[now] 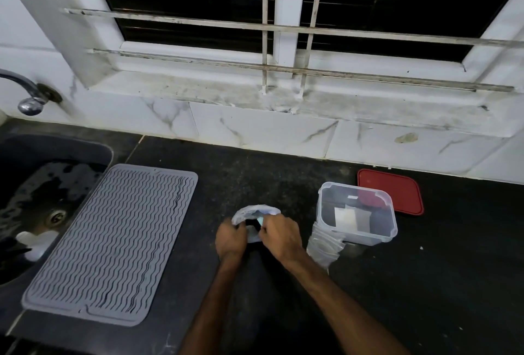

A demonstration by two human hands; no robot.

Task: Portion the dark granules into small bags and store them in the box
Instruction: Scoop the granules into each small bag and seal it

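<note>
1. As you look down, the black counter (283, 173) fills most of your view, running from the near edge to the marble-tiled wall at the far side.
2. Above that wall sits a barred window (283, 28), dark behind its white frame.
3. At the far left is the sink (56, 150), wet inside, with a metal tap (28, 93) sticking out of the wall over it.
4. Just right of the sink lies a grey ribbed mat (113, 241), flat on the counter and turned slightly askew.
5. On the right stands the clear box (363, 237), upright and uncovered – a few pale flat pieces (344, 217) lie on its floor.
6. The red lid (397, 193) lies flat behind the box, on its far right side, close to the wall.
7. A bundle of small bags (323, 249) lies against the box's near left corner, touching it.
8. Left of the box, near the middle of the counter, is the white bag (255, 210), its mouth open and dark inside; you cannot tell from here whether that dark is the granules.
9. Your left hand (231, 238) has its fingers curled, pinching the bag's left rim.
10. Your right hand (279, 234) pinches the right rim in the same way – both hands grip the one bag, close together.
</note>
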